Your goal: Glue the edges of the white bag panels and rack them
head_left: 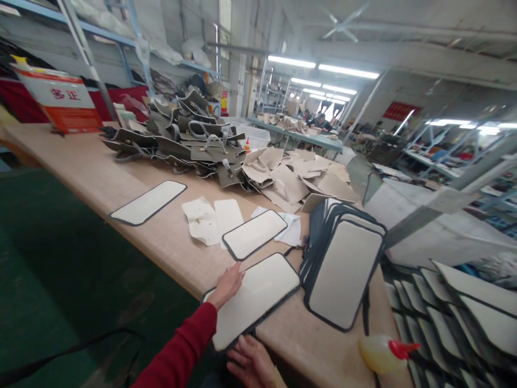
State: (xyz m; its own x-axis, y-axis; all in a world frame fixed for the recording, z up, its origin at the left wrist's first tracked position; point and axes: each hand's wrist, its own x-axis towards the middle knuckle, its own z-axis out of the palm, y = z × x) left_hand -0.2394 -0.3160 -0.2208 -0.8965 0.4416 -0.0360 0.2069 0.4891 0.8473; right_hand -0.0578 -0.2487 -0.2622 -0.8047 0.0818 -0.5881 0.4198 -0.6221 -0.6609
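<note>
A white rounded panel with a dark edge (258, 296) lies at the near edge of the wooden table (100, 178). My left hand (229, 284), in a red sleeve, lies flat on the panel's left end with fingers stretched out. My right hand (250, 364) is open below the panel's near edge, fingers spread, just under the table's rim. Another like panel (253, 233) lies just behind, and a fanned stack of such panels (343, 264) sits to the right.
A single panel (148, 201) lies further left. Piles of grey bag parts (181, 143) and beige pieces (291, 180) fill the far table. A squeeze bottle with red nozzle (383, 353) is at the near right. More panels (452, 318) are stacked lower right. People work in the distance.
</note>
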